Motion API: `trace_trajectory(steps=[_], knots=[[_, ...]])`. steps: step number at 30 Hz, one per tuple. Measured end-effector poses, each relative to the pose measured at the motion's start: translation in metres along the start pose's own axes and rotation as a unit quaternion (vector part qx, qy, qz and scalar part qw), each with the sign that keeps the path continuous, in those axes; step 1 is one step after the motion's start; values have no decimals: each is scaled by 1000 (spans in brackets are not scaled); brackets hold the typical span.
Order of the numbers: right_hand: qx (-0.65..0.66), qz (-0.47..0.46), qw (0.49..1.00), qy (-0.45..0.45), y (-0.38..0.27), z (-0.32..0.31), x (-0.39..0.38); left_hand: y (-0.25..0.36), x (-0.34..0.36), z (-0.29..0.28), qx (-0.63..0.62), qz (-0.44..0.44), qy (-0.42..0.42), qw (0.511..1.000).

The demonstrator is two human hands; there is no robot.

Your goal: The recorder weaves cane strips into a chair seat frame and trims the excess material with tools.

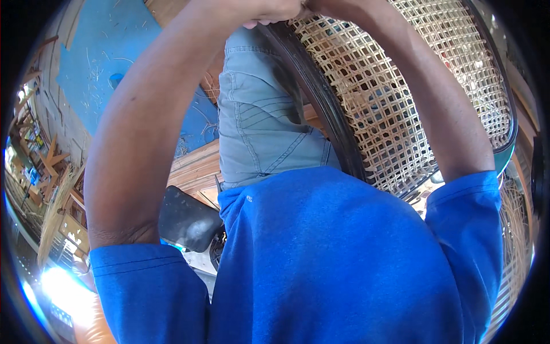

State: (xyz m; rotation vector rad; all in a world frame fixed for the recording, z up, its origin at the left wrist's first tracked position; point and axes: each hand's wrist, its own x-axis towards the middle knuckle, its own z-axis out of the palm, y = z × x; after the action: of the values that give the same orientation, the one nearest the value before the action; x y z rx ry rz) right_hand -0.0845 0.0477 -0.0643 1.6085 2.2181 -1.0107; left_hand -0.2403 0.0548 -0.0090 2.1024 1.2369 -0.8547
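Observation:
At the top edge, my left hand [277,9] meets my right hand [324,5] beside a dark wooden frame [324,98]. Curled fingertips show under my left hand; whatever they grip is out of sight. Most of my right hand is cut off, so its fingers cannot be made out. An open-weave cane panel [375,109] in pale strands fills the frame, which leans against my lap on the right. My right forearm passes over the weave. Both hands are nearest to the panel's upper left corner.
A blue sheet [94,63] strewn with loose fibre bits lies on the left. Reddish wooden boards [195,166] are beside my leg. A black padded seat [191,221] is near my left elbow. Long straw-coloured strands [57,212] hang at far left, with more strands [515,229] at far right.

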Motion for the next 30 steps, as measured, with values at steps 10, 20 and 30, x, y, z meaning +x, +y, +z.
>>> trace_trajectory(steps=[10, 20, 30], knots=[[311, -185, 922, 140, 34, 21, -31, -5, -28, 13, -21, -88, 198, 976], [240, -140, 958, 71, -22, -21, -7, -39, -46, 22, -219, -130, 216, 943], [229, -33, 973, -7, -18, -13, -21, -19, -22, 8, 114, -81, 83, 987]])
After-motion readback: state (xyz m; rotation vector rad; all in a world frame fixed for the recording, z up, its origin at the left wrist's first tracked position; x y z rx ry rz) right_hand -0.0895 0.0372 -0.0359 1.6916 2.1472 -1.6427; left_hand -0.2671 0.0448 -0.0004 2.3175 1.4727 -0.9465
